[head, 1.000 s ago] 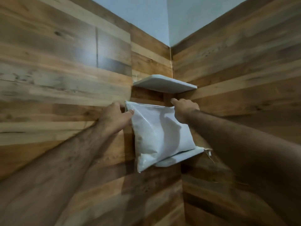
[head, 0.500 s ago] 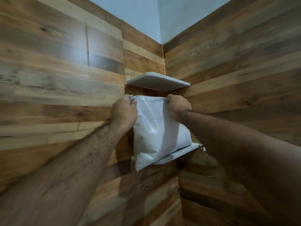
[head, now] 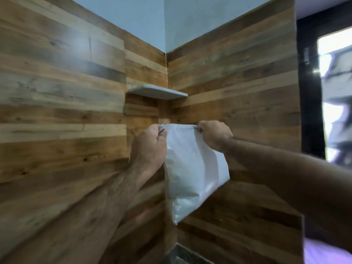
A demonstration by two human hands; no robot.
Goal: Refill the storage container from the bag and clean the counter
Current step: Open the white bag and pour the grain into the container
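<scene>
Wood-plank walls (head: 61,115) are meeting in a corner under a white corner shelf (head: 158,91). Below that shelf, a white bag (head: 192,168) is hanging, left hand (head: 149,147) and right hand (head: 214,135) each clamping a top corner. Beneath it, possibly a dark counter (head: 182,257).

Two wood-plank walls (head: 62,103) are joined at a corner, topped by pale blue paint (head: 144,18). A white corner shelf (head: 158,92) is mounted there. Daylight is admitted through a dark-framed window (head: 335,92) at right.
</scene>
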